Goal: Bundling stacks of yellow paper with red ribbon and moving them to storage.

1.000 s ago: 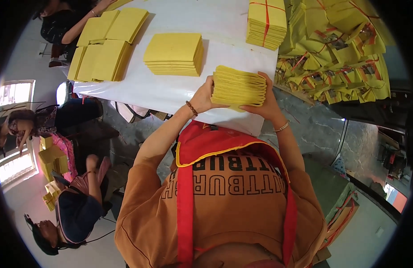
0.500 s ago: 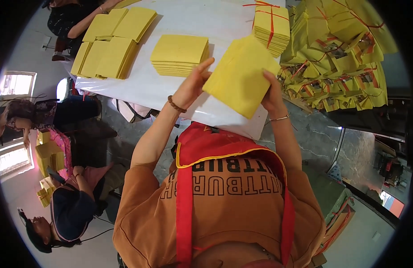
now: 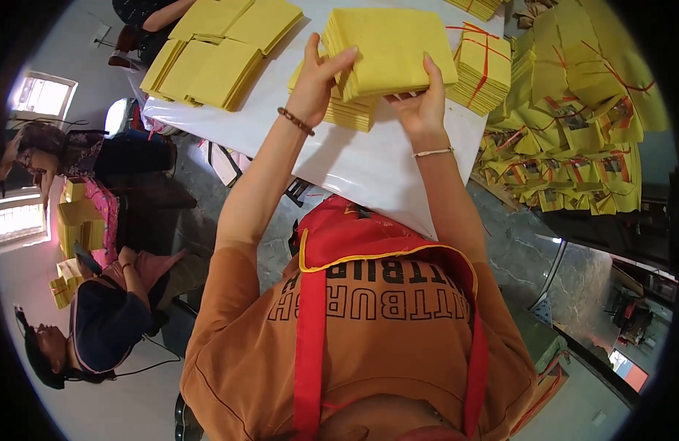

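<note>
Gripping from both sides, the person has a thick rectangular stack of folded yellow paper (image 3: 392,53) up over the white-covered bench (image 3: 380,158), its broad face toward the camera and its layered edges showing on the left! Look at the left hand (image 3: 317,81): the grip is closed on the stack's left side, thumb laid across the near corner, index finger pointing up along the edge. Across on the other flank, the right hand (image 3: 423,99) has its grip on the near right corner, thumb pressed to the broad face, fingers tucked beneath.

Just below in view, a low stack of yellow paper (image 3: 352,116) sits on the bench, partly hidden behind the held one; whether the two touch, I cannot tell. Off to the left, a cluster of flat yellow paper stacks (image 3: 218,70) lies packed side by side. Over to the right, close by the held stack, stands a block-shaped yellow bundle bound crosswise in red string (image 3: 497,70), and past the bench's edge there's a big heap of yellow bundles with red ties (image 3: 556,70). Far out left, a seated person in a dark top (image 3: 108,323) is near more yellow stacks on pink cloth (image 3: 82,224).
</note>
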{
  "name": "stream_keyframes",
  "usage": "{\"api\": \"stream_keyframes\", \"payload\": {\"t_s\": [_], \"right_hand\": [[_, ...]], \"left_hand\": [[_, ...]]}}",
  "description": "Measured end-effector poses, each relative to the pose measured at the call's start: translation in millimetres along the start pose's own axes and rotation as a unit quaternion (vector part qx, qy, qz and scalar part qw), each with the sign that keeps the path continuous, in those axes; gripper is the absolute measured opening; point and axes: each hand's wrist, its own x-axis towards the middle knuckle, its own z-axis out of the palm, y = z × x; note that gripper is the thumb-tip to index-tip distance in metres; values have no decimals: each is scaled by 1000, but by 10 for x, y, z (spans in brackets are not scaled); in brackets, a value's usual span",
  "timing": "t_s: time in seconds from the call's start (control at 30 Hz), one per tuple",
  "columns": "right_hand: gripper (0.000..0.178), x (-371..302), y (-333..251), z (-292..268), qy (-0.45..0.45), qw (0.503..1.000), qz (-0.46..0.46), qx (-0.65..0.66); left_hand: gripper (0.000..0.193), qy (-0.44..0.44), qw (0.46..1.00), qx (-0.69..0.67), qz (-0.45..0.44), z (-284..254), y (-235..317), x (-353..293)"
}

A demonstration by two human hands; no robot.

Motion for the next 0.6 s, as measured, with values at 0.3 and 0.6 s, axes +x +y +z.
{"api": "stream_keyframes", "payload": {"t_s": [0.3, 0.6], "right_hand": [[56, 215, 192, 406, 33, 999, -26, 13], [47, 254, 141, 175, -35, 999, 33, 3]], "left_hand": [[99, 26, 998, 34, 47, -229, 310, 394], [33, -46, 990, -29, -133, -843, 233, 781]]}}
